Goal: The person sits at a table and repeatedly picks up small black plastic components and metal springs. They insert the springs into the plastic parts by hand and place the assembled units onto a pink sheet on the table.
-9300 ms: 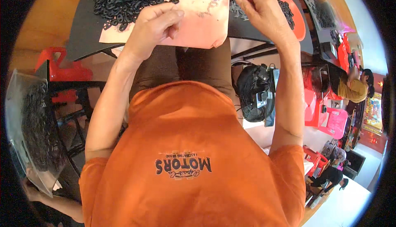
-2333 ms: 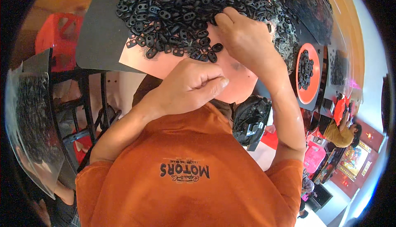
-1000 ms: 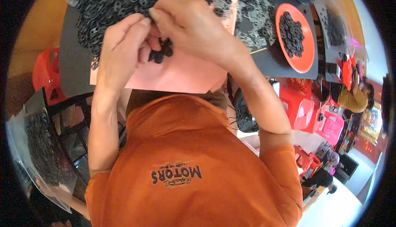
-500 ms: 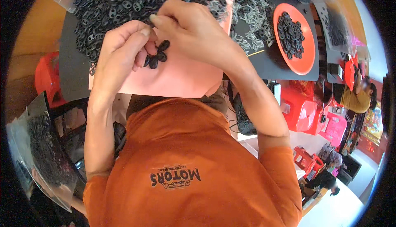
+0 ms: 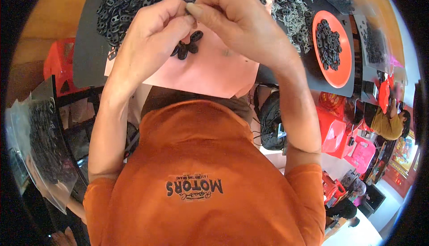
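Observation:
My left hand (image 5: pixel 154 33) and my right hand (image 5: pixel 246 24) meet over a pink sheet (image 5: pixel 201 76), thumbs and fingertips pressed together. Whatever sits in the pinch is tiny and mostly covered by the fingers; only a dark speck shows. Just below the fingertips, a few black oval cord locks (image 5: pixel 192 48) lie bunched on the sheet, partly behind my left hand. Beyond both hands spreads a large heap of black two-holed cord-lock pieces (image 5: pixel 129 4). To the right of that heap lies a pile of small metal springs (image 5: pixel 292 24), past my right hand.
An orange-red oval plate (image 5: pixel 339 78) holding black cord locks stands at the right on the dark table (image 5: pixel 91 62). Red stools (image 5: pixel 330 132) and a black bag (image 5: pixel 271 125) are below the table's right side. Another person (image 5: pixel 389 120) is at the far right.
Both hands have shifted a little farther away and to the right. My left fingers, earlier showing below its thumb beside the cord locks, are now tucked out of sight. The whole view has shifted slightly.

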Demonstrator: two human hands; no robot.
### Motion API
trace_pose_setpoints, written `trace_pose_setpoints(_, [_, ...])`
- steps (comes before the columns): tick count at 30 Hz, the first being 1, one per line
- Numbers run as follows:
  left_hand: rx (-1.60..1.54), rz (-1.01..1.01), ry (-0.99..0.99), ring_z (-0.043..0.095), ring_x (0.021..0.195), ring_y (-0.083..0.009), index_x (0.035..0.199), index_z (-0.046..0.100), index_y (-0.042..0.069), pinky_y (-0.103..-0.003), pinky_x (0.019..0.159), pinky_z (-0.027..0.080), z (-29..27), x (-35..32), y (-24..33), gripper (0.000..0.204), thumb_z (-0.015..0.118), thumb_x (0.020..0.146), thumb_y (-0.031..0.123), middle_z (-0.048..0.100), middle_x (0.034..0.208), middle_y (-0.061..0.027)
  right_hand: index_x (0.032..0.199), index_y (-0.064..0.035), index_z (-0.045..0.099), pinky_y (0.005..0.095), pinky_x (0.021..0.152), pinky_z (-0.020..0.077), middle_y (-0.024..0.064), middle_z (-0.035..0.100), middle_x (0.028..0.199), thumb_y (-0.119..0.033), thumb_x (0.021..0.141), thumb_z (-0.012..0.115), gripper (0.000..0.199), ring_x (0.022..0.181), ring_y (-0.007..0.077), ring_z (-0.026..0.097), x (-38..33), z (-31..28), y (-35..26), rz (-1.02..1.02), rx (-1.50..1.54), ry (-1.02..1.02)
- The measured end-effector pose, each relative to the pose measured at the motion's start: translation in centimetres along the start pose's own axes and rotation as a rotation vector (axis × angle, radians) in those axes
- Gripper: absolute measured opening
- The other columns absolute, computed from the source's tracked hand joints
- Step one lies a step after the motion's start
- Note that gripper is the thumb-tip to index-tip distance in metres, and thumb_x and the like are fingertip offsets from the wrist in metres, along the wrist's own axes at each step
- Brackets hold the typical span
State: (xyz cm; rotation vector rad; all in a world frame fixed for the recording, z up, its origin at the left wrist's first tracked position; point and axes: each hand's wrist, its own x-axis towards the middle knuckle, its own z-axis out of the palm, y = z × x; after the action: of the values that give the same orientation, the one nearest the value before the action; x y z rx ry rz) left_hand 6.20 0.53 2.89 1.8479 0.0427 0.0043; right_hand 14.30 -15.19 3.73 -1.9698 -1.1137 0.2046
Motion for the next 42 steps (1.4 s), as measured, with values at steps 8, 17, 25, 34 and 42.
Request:
trace_pose_setpoints(8, [-0.073, 0.043, 0.011, 0.040, 0.056, -0.0032, 0.066, 0.047, 0.003, -0.021, 0.049, 0.033, 0.9, -1.0, 0.9, 0.016, 0.050, 0.081, 0.008, 0.042, 0.058, 0.0033, 0.086, 0.0016, 0.056, 0.0284, 0.057, 0.0408, 0.0088, 0.055, 0.072, -0.014, 0.088, 0.052, 0.017, 0.066, 0.0174, 0.050, -2.4, -1.4, -0.6, -0.124, -0.109, -0.001])
trace_pose_setpoints(17, [-0.318, 0.092, -0.007, 0.032, 0.053, -0.0013, 0.064, 0.048, 0.001, -0.021, 0.045, 0.026, 3.1, -3.7, -0.4, 0.015, 0.052, 0.078, 0.003, 0.040, 0.057, 0.0065, 0.094, 0.0021, 0.057, 0.0364, 0.068, 0.0463, 0.0176, 0.058, 0.082, -0.008, 0.082, 0.054, 0.016, 0.078, 0.0327, 0.059, -6.8, -4.4, 3.1, 0.233, -0.225, 0.036])
trace_pose_setpoints(25, [-0.208, 0.222, -0.057, 0.034, 0.048, -0.0050, 0.064, 0.047, -0.001, -0.025, 0.042, 0.027, 4.5, -3.3, -2.4, 0.016, 0.052, 0.078, 0.005, 0.038, 0.053, -0.0012, 0.095, -0.0011, 0.058, 0.0370, 0.066, 0.0461, 0.0142, 0.055, 0.084, -0.005, 0.078, 0.056, 0.017, 0.075, 0.0325, 0.056, -4.5, -3.0, 3.0, -0.026, -0.342, -0.069])
trace_pose_setpoints(34, [-0.237, 0.234, -0.044, 0.036, 0.047, -0.0061, 0.064, 0.047, -0.001, -0.026, 0.042, 0.028, 4.4, -3.2, -2.8, 0.016, 0.051, 0.077, 0.005, 0.039, 0.051, -0.0024, 0.091, -0.0042, 0.051, 0.0393, 0.055, 0.0469, 0.0116, 0.050, 0.083, -0.006, 0.076, 0.059, 0.018, 0.072, 0.0307, 0.056, -2.1, -1.1, 1.3, -0.081, -0.613, -0.291])
trace_pose_setpoints(42, [-0.358, 0.151, -0.045, 0.036, 0.047, -0.0053, 0.064, 0.048, -0.002, -0.025, 0.042, 0.029, 3.9, -3.3, -2.7, 0.015, 0.051, 0.078, 0.005, 0.041, 0.051, -0.0016, 0.086, 0.0008, 0.048, 0.0395, 0.058, 0.0439, 0.0143, 0.049, 0.080, -0.005, 0.080, 0.055, 0.011, 0.071, 0.0321, 0.055, -2.4, -1.1, 1.3, 0.014, -0.531, -0.221])
